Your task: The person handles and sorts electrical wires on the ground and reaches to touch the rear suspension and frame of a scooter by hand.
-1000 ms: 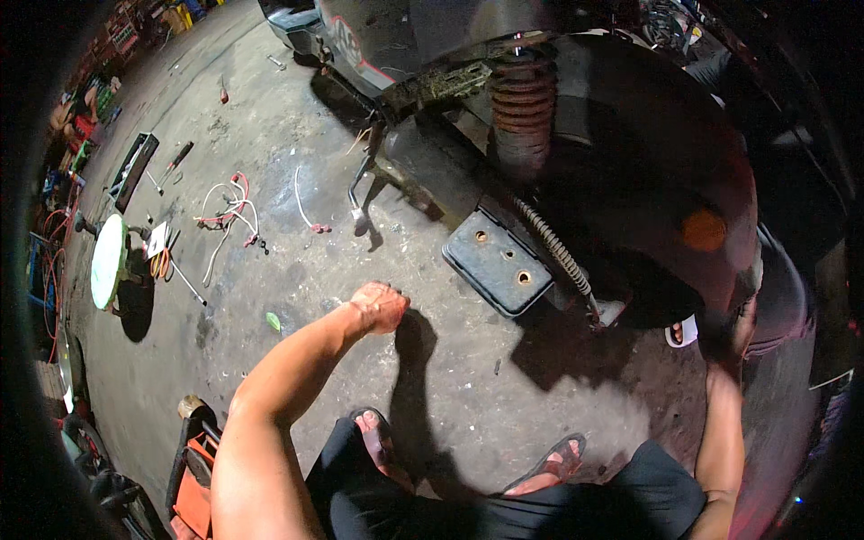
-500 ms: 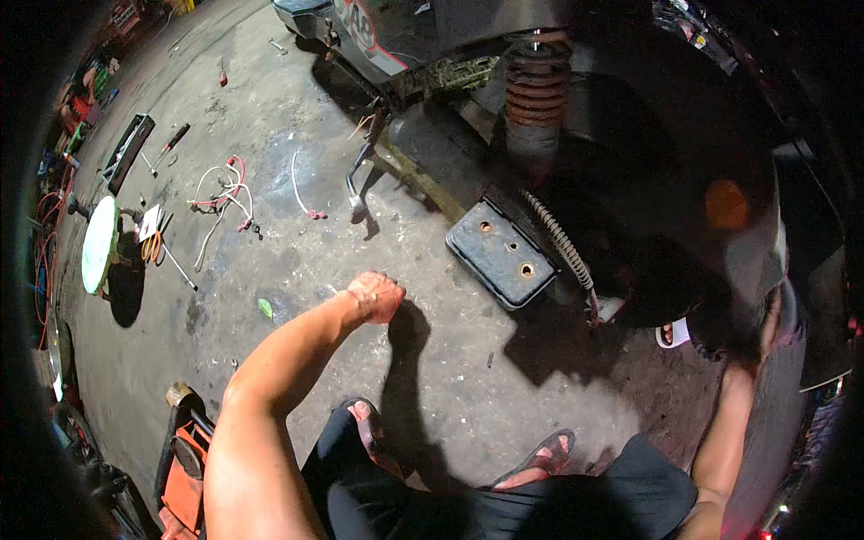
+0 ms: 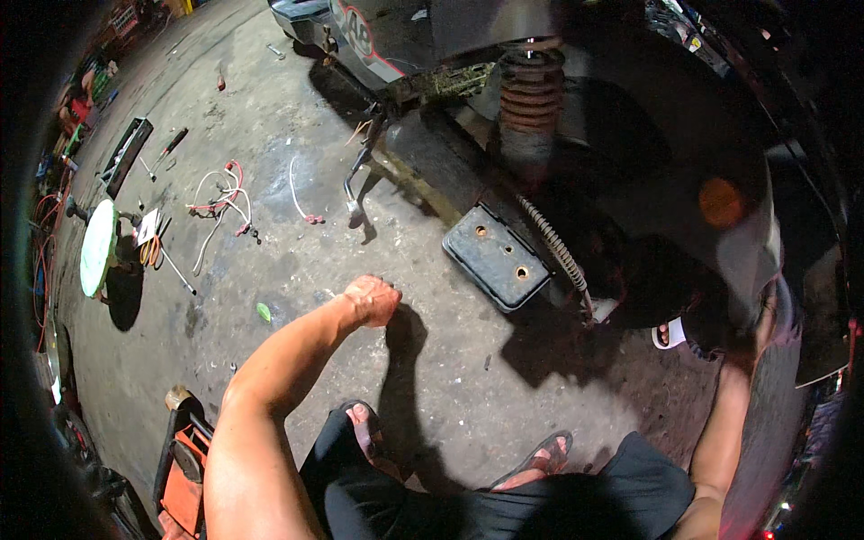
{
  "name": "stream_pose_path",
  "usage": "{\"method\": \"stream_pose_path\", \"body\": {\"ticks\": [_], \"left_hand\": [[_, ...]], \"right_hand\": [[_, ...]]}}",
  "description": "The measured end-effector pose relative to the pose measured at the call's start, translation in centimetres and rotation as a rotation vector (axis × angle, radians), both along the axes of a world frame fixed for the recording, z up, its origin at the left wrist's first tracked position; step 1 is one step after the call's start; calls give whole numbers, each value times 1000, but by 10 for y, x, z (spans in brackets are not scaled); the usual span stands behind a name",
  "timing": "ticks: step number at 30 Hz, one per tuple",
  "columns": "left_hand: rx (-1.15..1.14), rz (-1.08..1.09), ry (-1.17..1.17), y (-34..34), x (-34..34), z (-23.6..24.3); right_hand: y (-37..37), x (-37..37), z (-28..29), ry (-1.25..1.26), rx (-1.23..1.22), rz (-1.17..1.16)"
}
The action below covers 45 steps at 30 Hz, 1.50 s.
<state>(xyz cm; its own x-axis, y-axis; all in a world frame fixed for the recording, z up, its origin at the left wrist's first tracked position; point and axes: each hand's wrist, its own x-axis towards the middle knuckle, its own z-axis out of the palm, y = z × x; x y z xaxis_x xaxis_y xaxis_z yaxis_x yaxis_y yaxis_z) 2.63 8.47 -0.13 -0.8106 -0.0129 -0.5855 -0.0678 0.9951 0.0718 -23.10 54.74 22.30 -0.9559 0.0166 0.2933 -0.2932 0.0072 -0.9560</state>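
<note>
My left hand (image 3: 373, 301) is closed in a fist above the concrete floor, and whatever it may hold is hidden. To its right, a black flat box with three holes (image 3: 498, 258) sits tilted at the vehicle's underside. Beside that box runs a ribbed grey hose (image 3: 551, 232), and a rusty coil spring (image 3: 531, 94) stands above it. My right forearm (image 3: 727, 418) reaches up at the far right to the dark body panel (image 3: 772, 238) of the vehicle. My right hand (image 3: 768, 322) is in shadow at that panel, its fingers not visible.
A kickstand-like lever (image 3: 358, 175) juts from the vehicle. Loose red and white wires (image 3: 225, 200) lie on the floor, near a pale green round stool (image 3: 99, 247), a tool tray (image 3: 129, 157) and an orange device (image 3: 186, 477). Another person's sandalled foot (image 3: 668, 333) shows beyond the vehicle.
The view has shifted very slightly. Both hands keep the same places, and nothing has been taken up or let go.
</note>
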Motion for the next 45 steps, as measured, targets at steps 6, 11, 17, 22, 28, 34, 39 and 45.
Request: {"method": "stream_pose_path", "body": {"ticks": [6, 11, 17, 22, 28, 34, 39, 45], "left_hand": [[9, -13, 80, 1, -2, -7], [12, -11, -6, 8, -10, -1], [-4, -16, 123, 0, 12, 0], [15, -40, 61, 5, 0, -3], [13, -59, 17, 5, 1, -8], [16, -44, -3, 8, -3, -6], [13, -54, -25, 5, 1, -11], [12, -63, 8, 3, -2, -13]], "right_hand": [[-15, 11, 10, 153, 288, -90], [-12, 25, -2, 305, 490, -91], [-2, -1, -12, -247, -273, -107], [-36, 24, 5, -440, -470, 233], [-48, 26, 4, -525, -499, 99], [-27, 13, -2, -430, -458, 72], [-29, 3, -10, -385, -434, 88], [-16, 0, -15, -280, -191, 96]]}}
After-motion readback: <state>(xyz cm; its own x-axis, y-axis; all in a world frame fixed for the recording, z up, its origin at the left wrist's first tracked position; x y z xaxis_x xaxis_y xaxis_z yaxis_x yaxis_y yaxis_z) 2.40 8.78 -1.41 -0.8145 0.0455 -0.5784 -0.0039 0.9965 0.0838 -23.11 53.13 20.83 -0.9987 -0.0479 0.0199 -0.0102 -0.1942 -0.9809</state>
